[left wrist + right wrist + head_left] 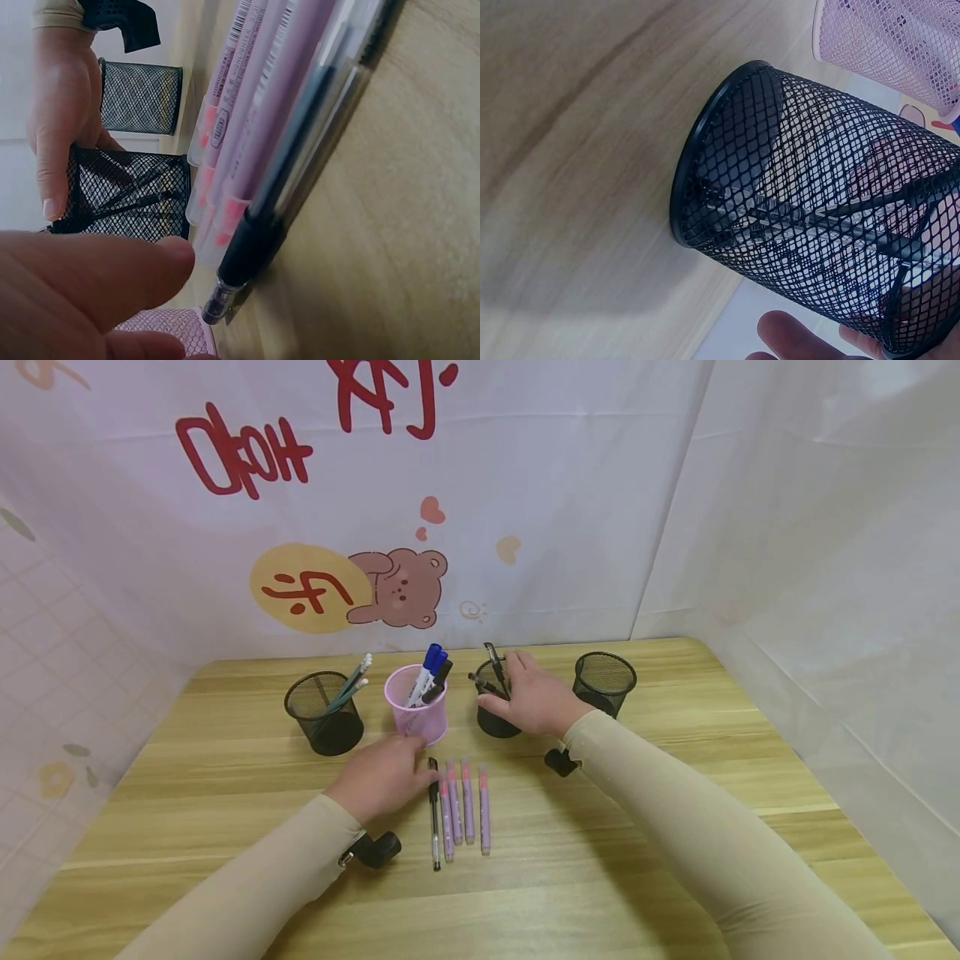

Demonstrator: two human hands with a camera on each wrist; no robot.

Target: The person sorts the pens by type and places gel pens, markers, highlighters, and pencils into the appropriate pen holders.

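Observation:
In the head view my right hand (536, 697) grips the rim of a black mesh cup (497, 723) holding several black pens. Its fingertips (784, 334) show beside that cup (840, 195) in the right wrist view. My left hand (381, 778) hovers in front of the pink mesh cup (422, 724), which holds blue and black markers. In the left wrist view its thumb (112, 274) extends near the cap end of a clear-barrelled black pen (259, 236), holding nothing visible. Several purple highlighters (468, 802) lie right of that pen (434, 818) on the table.
A black mesh cup (335, 727) with grey-green pencils stands at the left. Another black mesh cup (604, 681) stands at the right, behind my right wrist. A printed white curtain (555, 527) hangs behind the wooden table (510, 910).

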